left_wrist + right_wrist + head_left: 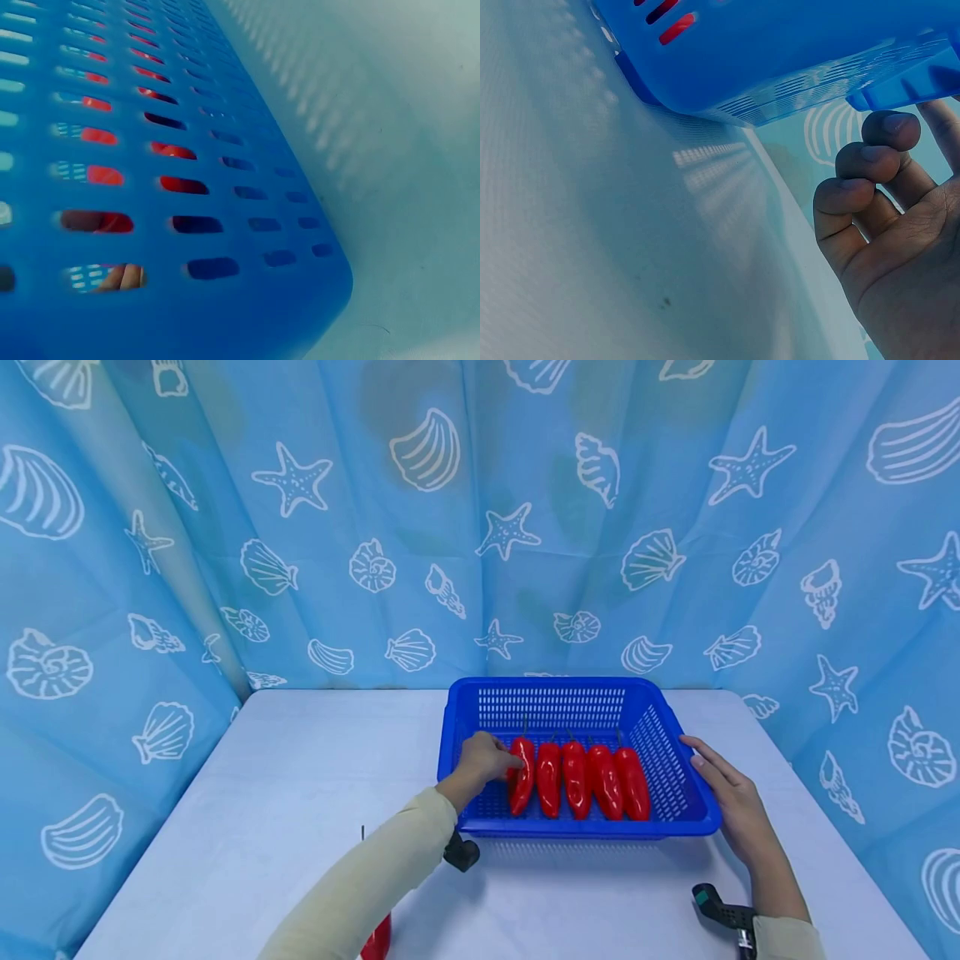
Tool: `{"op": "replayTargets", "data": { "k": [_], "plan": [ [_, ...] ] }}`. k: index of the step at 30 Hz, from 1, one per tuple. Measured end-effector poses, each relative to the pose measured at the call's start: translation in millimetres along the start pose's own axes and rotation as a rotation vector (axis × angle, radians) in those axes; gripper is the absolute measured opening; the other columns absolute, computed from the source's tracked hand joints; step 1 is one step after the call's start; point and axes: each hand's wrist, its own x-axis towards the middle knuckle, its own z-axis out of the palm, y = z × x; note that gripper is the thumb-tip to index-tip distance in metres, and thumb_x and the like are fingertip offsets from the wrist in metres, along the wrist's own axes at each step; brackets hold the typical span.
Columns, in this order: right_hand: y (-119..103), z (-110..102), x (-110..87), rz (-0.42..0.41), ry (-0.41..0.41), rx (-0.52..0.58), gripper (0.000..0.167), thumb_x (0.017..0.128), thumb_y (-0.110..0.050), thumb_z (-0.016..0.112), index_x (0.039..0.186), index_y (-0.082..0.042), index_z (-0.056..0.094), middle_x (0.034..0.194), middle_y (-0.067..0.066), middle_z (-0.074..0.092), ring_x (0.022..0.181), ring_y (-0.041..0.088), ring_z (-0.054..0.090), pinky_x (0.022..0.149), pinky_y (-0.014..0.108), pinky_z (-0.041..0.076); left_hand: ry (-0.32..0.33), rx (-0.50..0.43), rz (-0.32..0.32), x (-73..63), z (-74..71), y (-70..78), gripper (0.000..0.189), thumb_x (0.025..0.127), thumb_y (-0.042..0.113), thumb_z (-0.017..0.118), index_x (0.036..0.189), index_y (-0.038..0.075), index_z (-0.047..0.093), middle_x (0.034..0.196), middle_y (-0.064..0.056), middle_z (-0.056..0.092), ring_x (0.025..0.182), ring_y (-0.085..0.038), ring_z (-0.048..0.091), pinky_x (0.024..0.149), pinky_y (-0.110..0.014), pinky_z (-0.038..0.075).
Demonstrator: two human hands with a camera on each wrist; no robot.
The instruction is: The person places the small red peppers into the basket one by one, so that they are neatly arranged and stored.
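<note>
Inside the blue plastic basket [570, 828] several glossy red peppers lie side by side, stems toward the back. My left hand [483, 758] reaches over the basket's left front and holds the leftmost red pepper [522, 785], thumb across its side. In the left wrist view, fingers [129, 277] show through a slot in the basket wall [150, 315]; the rest of that hand is hidden. At the right rim, my right hand [731, 793] grips the basket edge. Its curled fingers [855, 196] sit just under the rim in the right wrist view.
Another red pepper [377, 939] lies on the white table [322, 752] near the front, partly covered by the left sleeve [375, 868]. A blue shell-patterned curtain [465, 552] stands behind and on both sides. Dark wrist devices [723, 914] are strapped on.
</note>
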Motion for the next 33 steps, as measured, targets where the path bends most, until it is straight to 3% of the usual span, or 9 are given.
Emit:
{"op": "replayTargets", "data": {
  "k": [8, 15, 18, 22, 27, 33],
  "plan": [
    [-2, -1, 0.5, -0.001, -0.003, -0.006, 0.063, 0.099, -0.061, 0.044, 0.156, -0.038, 0.032, 0.164, 0.017, 0.019, 0.142, 0.051, 0.027, 0.095, 0.046, 0.043, -0.011, 0.041, -0.041, 0.3, 5.9, 0.4, 0.019, 0.085, 0.013, 0.080, 0.086, 0.004, 0.062, 0.074, -0.010, 0.066, 0.077, -0.027, 0.070, 0.075, -0.036, 0.059],
    [-2, -2, 0.3, -0.009, -0.004, 0.012, 0.061, 0.100, -0.059, 0.045, 0.156, -0.039, 0.033, 0.163, 0.019, 0.019, 0.141, 0.052, 0.029, 0.084, 0.027, 0.056, -0.034, 0.037, -0.067, 2.4, 7.2, 1.6, 0.021, 0.088, 0.020, 0.078, 0.085, 0.004, 0.065, 0.075, -0.012, 0.069, 0.072, -0.024, 0.070, 0.074, -0.033, 0.058],
    [-1, 0, -0.4, -0.004, -0.001, 0.008, 0.062, 0.099, -0.060, 0.045, 0.156, -0.039, 0.033, 0.163, 0.018, 0.019, 0.141, 0.052, 0.029, 0.090, 0.036, 0.053, -0.048, 0.018, -0.073, 2.1, 6.2, 0.3, 0.021, 0.090, 0.021, 0.076, 0.087, 0.003, 0.068, 0.078, -0.014, 0.071, 0.074, -0.025, 0.071, 0.075, -0.033, 0.059],
    [-2, 2, -1.0, 0.002, 0.002, 0.002, 0.063, 0.099, -0.061, 0.045, 0.156, -0.039, 0.032, 0.164, 0.018, 0.019, 0.142, 0.051, 0.028, 0.096, 0.049, 0.041, -0.016, 0.021, -0.032, 2.2, 2.9, 0.2, 0.020, 0.093, 0.021, 0.073, 0.089, 0.002, 0.069, 0.075, -0.013, 0.070, 0.077, -0.028, 0.071, 0.073, -0.034, 0.058],
    [-2, 3, -1.4, 0.000, 0.002, 0.012, 0.063, 0.099, -0.061, 0.045, 0.156, -0.037, 0.032, 0.164, 0.018, 0.019, 0.142, 0.051, 0.028, 0.096, 0.050, 0.040, 0.026, 0.009, 0.047, 1.3, -1.6, 1.5, 0.016, 0.093, 0.018, 0.071, 0.091, 0.002, 0.069, 0.072, -0.009, 0.066, 0.082, -0.030, 0.070, 0.068, -0.034, 0.054],
    [-2, 2, -1.3, -0.003, 0.005, 0.014, 0.064, 0.099, -0.061, 0.046, 0.156, -0.037, 0.032, 0.164, 0.017, 0.018, 0.142, 0.051, 0.027, 0.099, 0.054, 0.039, -0.015, -0.084, 0.109, -4.7, -11.4, 6.5, 0.016, 0.093, 0.016, 0.069, 0.102, 0.002, 0.070, 0.089, -0.009, 0.069, 0.084, -0.024, 0.072, 0.082, -0.038, 0.059]
  ]
}}
